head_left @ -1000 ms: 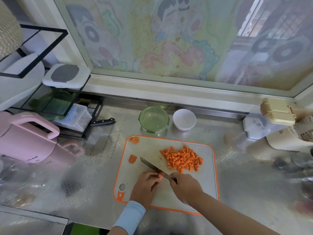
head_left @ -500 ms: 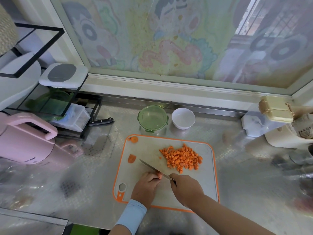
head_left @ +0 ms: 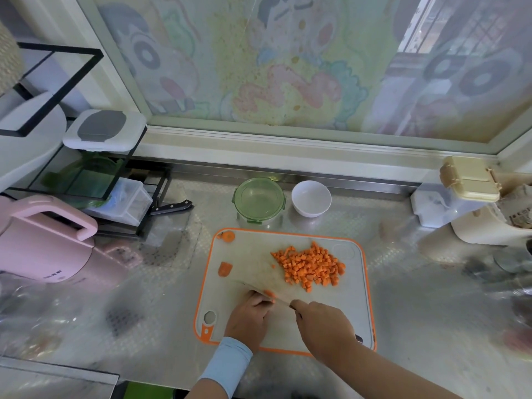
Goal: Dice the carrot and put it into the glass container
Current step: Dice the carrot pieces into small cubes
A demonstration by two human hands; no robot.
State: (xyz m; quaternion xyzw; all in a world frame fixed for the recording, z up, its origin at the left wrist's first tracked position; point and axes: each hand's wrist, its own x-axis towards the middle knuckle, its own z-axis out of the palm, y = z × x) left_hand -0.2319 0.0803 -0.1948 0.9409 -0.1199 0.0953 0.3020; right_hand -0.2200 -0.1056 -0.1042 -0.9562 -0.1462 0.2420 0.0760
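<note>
On the orange-rimmed cutting board (head_left: 357,295), the left hand (head_left: 249,319) pins a small carrot piece (head_left: 269,293) while the right hand (head_left: 324,326) grips a knife (head_left: 259,289) across it. Diced carrot (head_left: 311,264) lies heaped beyond; 2 offcuts (head_left: 224,268) sit left. A lidded glass container (head_left: 258,200) and white bowl (head_left: 311,198) stand far.

Your cutting board (head_left: 250,254) lies on the tabletop (head_left: 417,298), with the diced carrot (head_left: 311,264) heaped on its far right part. Behind the board stands the glass container (head_left: 258,198), the bowl (head_left: 311,198) just right of it.
</note>
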